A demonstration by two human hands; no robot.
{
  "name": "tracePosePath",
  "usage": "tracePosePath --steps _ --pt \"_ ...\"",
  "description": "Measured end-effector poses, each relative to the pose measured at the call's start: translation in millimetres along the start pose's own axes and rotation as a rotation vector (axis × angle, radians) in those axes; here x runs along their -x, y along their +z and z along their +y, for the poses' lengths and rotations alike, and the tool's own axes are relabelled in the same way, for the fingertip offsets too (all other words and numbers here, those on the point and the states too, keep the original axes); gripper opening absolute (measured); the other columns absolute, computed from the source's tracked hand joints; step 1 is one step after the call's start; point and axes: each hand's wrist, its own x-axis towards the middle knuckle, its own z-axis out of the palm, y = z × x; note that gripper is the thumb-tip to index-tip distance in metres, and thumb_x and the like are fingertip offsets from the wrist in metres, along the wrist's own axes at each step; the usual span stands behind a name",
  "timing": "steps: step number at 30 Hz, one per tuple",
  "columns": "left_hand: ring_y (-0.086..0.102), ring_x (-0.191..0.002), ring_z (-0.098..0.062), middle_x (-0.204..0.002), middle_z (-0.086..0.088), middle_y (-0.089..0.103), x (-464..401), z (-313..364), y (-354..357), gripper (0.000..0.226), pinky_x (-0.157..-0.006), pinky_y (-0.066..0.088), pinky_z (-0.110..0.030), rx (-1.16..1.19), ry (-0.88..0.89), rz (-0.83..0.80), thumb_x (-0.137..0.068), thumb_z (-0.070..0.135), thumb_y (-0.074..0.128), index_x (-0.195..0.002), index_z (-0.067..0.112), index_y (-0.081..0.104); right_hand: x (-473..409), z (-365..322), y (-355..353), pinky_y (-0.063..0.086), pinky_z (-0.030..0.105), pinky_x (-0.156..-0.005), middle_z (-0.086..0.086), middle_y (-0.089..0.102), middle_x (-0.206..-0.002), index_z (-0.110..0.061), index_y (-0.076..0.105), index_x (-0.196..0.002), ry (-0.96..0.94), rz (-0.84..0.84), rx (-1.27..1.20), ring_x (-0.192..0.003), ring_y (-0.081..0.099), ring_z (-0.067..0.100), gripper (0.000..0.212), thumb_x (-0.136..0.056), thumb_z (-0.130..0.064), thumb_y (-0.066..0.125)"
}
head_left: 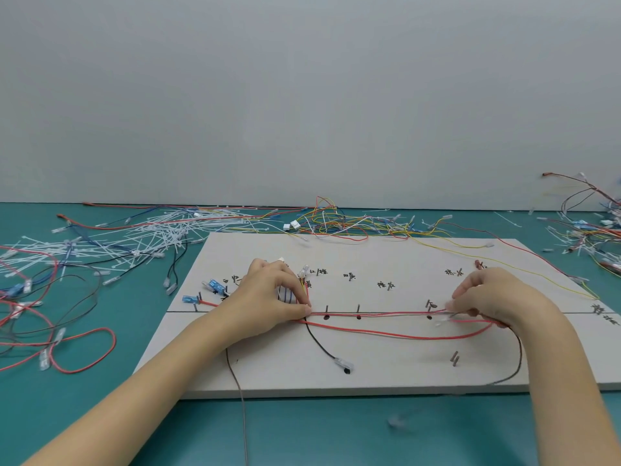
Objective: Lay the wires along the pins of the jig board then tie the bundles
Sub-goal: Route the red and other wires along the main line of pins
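Observation:
A grey jig board point(369, 260) lies on the teal table, with dark pins and handwritten labels on it. A bundle of red wires point(379, 313) runs along the drawn line past the pins. My left hand point(272, 294) pinches the bundle at its left end, near several white and blue connectors. My right hand point(490, 297) pinches the same wires at the right end, next to a pin. A second red wire point(403, 335) sags below the line. A black wire with a clear terminal point(343, 364) trails toward the front edge. A brown wire point(517, 361) loops under my right wrist.
A heap of white cable ties point(134, 240) lies at the left rear. Loose red, black and blue wires point(50, 331) sprawl left of the board. Tangled coloured wires point(336, 223) lie behind it and more wires point(591, 227) pile at the far right. A grey wall stands behind.

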Motion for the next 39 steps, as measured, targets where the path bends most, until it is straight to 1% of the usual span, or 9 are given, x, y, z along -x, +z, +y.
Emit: tracePosePath --steps 3,10,15,23,29,31,34,37,39 --pt "0.034 -0.106 -0.010 -0.095 0.016 0.060 0.2 0.3 0.3 0.020 -0.088 0.028 -0.023 0.005 0.001 0.000 -0.074 0.030 0.082 -0.066 0.042 0.067 -0.9 -1.2 0.7 0.031 0.027 -0.053 0.008 0.058 -0.066 -0.005 0.065 -0.077 -0.016 0.041 -0.010 -0.062 0.049 0.018 0.014 -0.076 -0.001 0.078" --pt "0.036 -0.108 -0.012 -0.095 0.017 0.060 -0.1 0.5 0.4 0.022 -0.094 0.032 -0.027 0.001 0.003 0.003 -0.074 0.029 0.082 -0.066 0.042 0.066 -6.9 -0.8 5.5 0.032 0.025 -0.055 0.010 0.058 -0.080 -0.006 0.064 -0.079 -0.004 0.040 0.019 -0.080 0.051 0.022 0.018 -0.083 0.010 0.057" --pt "0.035 -0.108 -0.012 -0.096 0.017 0.060 -0.1 0.4 -0.8 0.021 -0.094 0.032 -0.027 0.001 0.005 -0.006 -0.075 0.030 0.081 -0.066 0.042 0.066 -12.4 1.9 6.5 0.035 0.026 -0.056 0.006 0.060 -0.069 -0.010 0.063 -0.075 0.021 0.066 0.073 -0.070 0.050 0.024 0.015 -0.082 0.003 0.063" --pt "0.046 -0.095 -0.004 -0.086 0.017 0.061 0.2 -0.1 -0.9 0.019 -0.090 0.038 -0.026 -0.076 0.113 -0.011 -0.080 0.031 0.077 -0.069 0.040 0.065 -13.1 -0.5 9.8 0.045 0.033 -0.076 0.006 0.057 -0.077 -0.009 0.066 -0.082 0.046 0.102 0.132 -0.092 0.059 0.033 0.009 -0.080 -0.009 0.074" --pt "0.049 -0.088 -0.007 -0.080 0.017 0.057 -0.4 2.5 2.8 0.011 -0.084 0.043 -0.030 -0.230 0.205 0.034 -0.084 0.025 0.072 -0.075 0.028 0.067 -11.0 5.1 1.9 0.034 0.030 -0.061 0.010 0.046 -0.065 -0.006 0.047 -0.072 0.125 0.060 0.081 -0.063 0.042 0.026 0.035 -0.077 -0.015 0.081" --pt "0.047 -0.089 -0.008 -0.080 0.018 0.055 0.5 2.1 4.2 0.010 -0.083 0.042 -0.029 -0.247 0.223 0.052 -0.084 0.024 0.071 -0.075 0.027 0.067 -10.0 7.9 0.3 0.036 0.032 -0.065 0.013 0.050 -0.085 -0.004 0.049 -0.096 0.137 0.058 0.037 -0.074 0.046 0.028 0.043 -0.075 -0.017 0.083" --pt "0.046 -0.089 -0.008 -0.080 0.017 0.055 0.9 2.3 6.1 0.010 -0.081 0.040 -0.026 -0.255 0.247 0.075 -0.084 0.022 0.072 -0.075 0.024 0.068 -13.2 12.4 -0.7 0.042 0.039 -0.081 0.017 0.046 -0.120 -0.001 0.039 -0.129 0.165 0.088 0.015 -0.103 0.049 0.034 0.080 -0.070 -0.023 0.087" --pt "0.044 -0.088 -0.006 -0.078 0.017 0.053 0.3 1.1 7.8 0.011 -0.078 0.036 -0.020 -0.248 0.252 0.099 -0.083 0.019 0.073 -0.074 0.022 0.068 -14.9 16.1 -1.9 0.046 0.044 -0.089 0.022 0.040 -0.134 -0.004 0.034 -0.135 0.186 0.099 0.031 -0.115 0.052 0.038 0.092 -0.066 -0.034 0.089" --pt "0.044 -0.087 -0.006 -0.078 0.017 0.053 -0.1 0.2 8.4 0.012 -0.076 0.035 -0.017 -0.241 0.248 0.100 -0.082 0.017 0.074 -0.073 0.022 0.068 -16.8 18.7 -1.0 0.045 0.040 -0.080 0.022 0.049 -0.125 -0.004 0.041 -0.126 0.179 0.060 0.039 -0.108 0.058 0.036 0.082 -0.067 -0.038 0.087"
